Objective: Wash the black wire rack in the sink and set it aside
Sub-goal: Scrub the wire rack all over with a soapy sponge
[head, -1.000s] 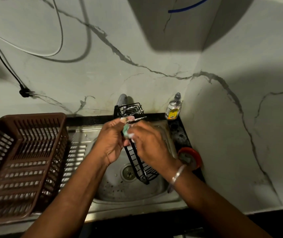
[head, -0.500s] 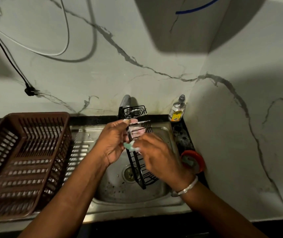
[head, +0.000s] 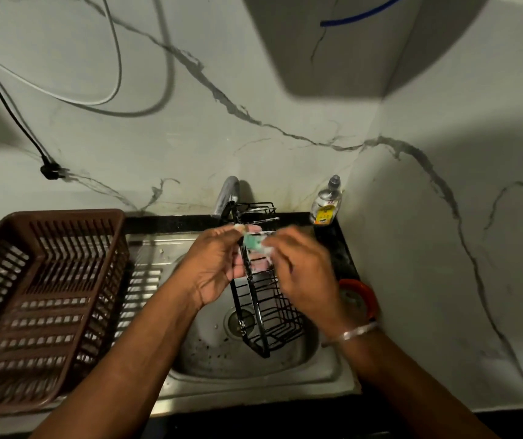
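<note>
Scrubbing step, head view only. Your left hand [head: 219, 264] has its grip closed round the upper frame of the black wire rack [head: 264, 299], keeping it tilted on end so the lower end rests in the sink [head: 253, 372] near the drain and runoff falls into the basin. Your right hand [head: 301, 277] is closed on a green scrub pad [head: 253, 243], pressed to the wires just beside the left fingers; motion blur there, so the exact contact is probably the top rungs. Brown dish basket [head: 44, 299] sits on the surface left of the sink, a likely set-down spot. Soap bottle [head: 326, 204] stands behind, within reach.
</note>
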`<state>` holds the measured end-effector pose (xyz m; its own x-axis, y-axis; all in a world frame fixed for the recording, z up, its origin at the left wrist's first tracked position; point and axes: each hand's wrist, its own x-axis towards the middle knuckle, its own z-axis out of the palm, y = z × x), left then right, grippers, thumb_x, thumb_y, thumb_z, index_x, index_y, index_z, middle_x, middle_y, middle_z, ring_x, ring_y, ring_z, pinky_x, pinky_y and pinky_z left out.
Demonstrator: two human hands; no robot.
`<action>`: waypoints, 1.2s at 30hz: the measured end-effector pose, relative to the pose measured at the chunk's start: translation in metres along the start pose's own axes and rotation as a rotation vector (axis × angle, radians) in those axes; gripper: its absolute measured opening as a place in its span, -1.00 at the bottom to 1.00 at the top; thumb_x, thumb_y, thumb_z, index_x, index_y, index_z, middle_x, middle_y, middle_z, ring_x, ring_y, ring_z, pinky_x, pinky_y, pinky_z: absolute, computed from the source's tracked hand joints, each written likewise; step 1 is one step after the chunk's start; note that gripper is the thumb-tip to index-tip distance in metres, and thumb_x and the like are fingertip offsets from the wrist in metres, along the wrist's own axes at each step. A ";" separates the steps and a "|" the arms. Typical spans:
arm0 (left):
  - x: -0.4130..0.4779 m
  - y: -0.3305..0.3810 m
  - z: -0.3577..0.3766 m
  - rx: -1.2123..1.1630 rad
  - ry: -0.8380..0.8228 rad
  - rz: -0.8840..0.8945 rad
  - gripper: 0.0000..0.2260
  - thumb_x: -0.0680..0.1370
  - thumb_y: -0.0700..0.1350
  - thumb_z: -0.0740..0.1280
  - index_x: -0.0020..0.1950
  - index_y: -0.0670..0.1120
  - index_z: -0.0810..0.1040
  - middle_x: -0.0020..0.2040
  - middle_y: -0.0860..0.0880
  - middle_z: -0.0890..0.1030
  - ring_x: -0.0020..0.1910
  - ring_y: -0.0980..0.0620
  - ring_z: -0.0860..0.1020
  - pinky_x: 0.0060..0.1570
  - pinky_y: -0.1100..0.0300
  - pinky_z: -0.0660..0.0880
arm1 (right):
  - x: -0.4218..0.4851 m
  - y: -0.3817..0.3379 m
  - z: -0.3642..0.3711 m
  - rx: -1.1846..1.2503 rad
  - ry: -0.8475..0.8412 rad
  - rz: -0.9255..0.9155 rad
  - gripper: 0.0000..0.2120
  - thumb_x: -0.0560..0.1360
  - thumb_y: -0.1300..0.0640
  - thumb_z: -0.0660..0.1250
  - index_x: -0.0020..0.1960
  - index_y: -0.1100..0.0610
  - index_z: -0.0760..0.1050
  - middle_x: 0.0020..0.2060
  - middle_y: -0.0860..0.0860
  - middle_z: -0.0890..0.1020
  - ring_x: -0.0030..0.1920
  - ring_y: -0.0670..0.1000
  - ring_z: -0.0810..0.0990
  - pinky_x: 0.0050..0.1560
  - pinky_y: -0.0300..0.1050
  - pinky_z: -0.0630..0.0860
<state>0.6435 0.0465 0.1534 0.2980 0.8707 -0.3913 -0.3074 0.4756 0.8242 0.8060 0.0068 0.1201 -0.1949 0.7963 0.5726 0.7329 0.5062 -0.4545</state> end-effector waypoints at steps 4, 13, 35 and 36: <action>0.002 -0.004 -0.003 0.058 -0.099 -0.031 -0.76 0.68 0.04 0.30 0.02 -0.10 0.64 -0.24 -0.05 0.57 -0.39 0.08 0.51 -0.46 0.24 0.55 | 0.027 -0.005 0.002 0.012 -0.028 0.029 -0.87 0.59 0.27 0.37 0.11 0.18 0.63 0.00 0.01 0.59 -0.01 -0.02 0.57 -0.02 -0.06 0.58; 0.007 0.004 -0.013 0.064 -0.064 0.019 -0.21 0.55 0.55 0.07 0.27 -0.13 0.57 -0.14 -0.10 0.58 -0.29 0.01 0.56 -0.26 0.14 0.54 | 0.036 -0.037 0.006 0.018 -0.114 -0.009 -0.85 0.58 0.29 0.36 0.08 0.13 0.65 -0.07 -0.08 0.52 -0.11 -0.13 0.49 -0.19 -0.32 0.48; 0.015 0.006 -0.018 -0.055 -0.134 -0.011 -0.69 0.69 0.11 0.34 0.21 -0.13 0.63 -0.11 -0.11 0.63 -0.29 -0.01 0.62 -0.43 0.15 0.64 | 0.028 -0.020 0.003 -0.027 -0.054 -0.031 -0.79 0.59 0.31 0.32 0.14 0.16 0.67 0.05 0.02 0.60 0.05 -0.01 0.56 0.04 -0.11 0.58; 0.016 0.007 -0.014 -0.037 -0.121 -0.006 -0.80 0.71 -0.01 0.31 0.17 -0.10 0.64 -0.15 -0.09 0.64 -0.36 0.03 0.62 -0.46 0.16 0.63 | 0.031 -0.023 0.003 -0.017 -0.023 -0.007 -0.78 0.58 0.34 0.31 0.14 0.18 0.67 0.04 0.04 0.60 0.05 0.00 0.56 0.04 -0.12 0.57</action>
<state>0.6334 0.0653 0.1473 0.4065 0.8471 -0.3422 -0.3376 0.4873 0.8053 0.7812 0.0212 0.1466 -0.2147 0.8002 0.5600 0.7425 0.5062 -0.4386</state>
